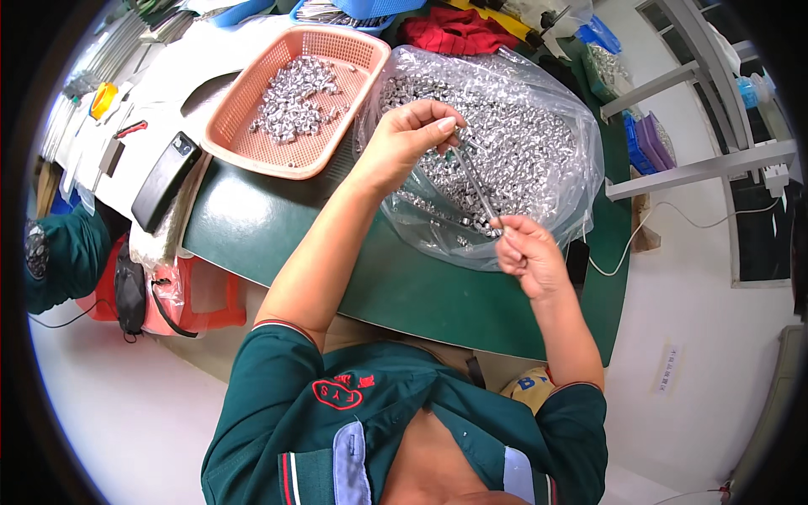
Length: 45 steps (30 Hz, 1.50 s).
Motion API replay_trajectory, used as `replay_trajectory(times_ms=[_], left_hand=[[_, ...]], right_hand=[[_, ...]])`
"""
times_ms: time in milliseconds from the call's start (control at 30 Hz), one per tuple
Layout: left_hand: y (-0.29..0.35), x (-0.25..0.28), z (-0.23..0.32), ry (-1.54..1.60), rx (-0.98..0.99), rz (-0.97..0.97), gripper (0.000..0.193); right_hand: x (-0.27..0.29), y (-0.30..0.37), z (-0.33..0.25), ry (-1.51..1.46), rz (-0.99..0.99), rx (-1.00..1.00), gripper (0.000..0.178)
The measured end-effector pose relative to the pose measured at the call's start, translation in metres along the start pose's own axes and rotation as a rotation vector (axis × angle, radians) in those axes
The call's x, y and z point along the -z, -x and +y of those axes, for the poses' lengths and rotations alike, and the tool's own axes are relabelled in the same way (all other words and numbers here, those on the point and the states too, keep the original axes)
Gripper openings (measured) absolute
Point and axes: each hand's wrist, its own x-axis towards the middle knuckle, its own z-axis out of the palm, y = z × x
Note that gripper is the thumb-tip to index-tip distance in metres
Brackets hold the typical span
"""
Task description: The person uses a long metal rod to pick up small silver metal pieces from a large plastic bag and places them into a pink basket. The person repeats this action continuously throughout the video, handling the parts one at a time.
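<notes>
Slim metal rod (pixel 477 187) slants above small metal parts (pixel 539 151) in a clear plastic bag (pixel 454 252) on my green worktop (pixel 404 296); my left fingers (pixel 441 126) pinch its far end, my right fingers (pixel 513 241) its near end.

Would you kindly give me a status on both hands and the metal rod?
Left hand pinching slim metal rod near its upper end. Right hand pinching lower end. Rod over clear bag of small metal parts; nothing visibly blocking it.
</notes>
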Motion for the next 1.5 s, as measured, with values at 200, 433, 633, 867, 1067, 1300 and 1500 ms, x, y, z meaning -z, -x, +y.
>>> replay_trajectory(times_ms=[200, 433, 633, 867, 1067, 1300, 1500], left_hand=[[-0.005, 0.002, -0.016, 0.213, -0.022, 0.151, 0.015], [-0.005, 0.005, -0.013, 0.547, 0.065, 0.038, 0.017], [-0.004, 0.008, -0.015, 0.621, 0.1, -0.064, 0.019], [-0.003, 0.007, -0.013, 0.591, 0.117, -0.116, 0.019], [-0.002, 0.007, -0.012, 0.57, 0.121, -0.123, 0.019], [0.0, 0.0, -0.006, 0.389, 0.136, -0.033, 0.02], [-0.001, 0.0, -0.007, 0.328, 0.111, -0.031, 0.02]], right_hand=[[-0.009, -0.006, 0.026, -0.335, -0.099, 0.021, 0.02], [-0.018, 0.013, 0.004, 0.333, 0.169, 0.357, 0.021], [-0.021, 0.025, -0.01, 0.92, 0.358, 0.659, 0.019], [-0.024, 0.031, -0.015, 1.154, 0.384, 0.786, 0.022], [-0.035, 0.032, -0.021, 1.299, 0.388, 0.915, 0.025], [-0.043, 0.031, -0.023, 1.398, 0.37, 0.945, 0.032], [-0.039, 0.026, -0.019, 1.337, 0.378, 0.928, 0.032]])
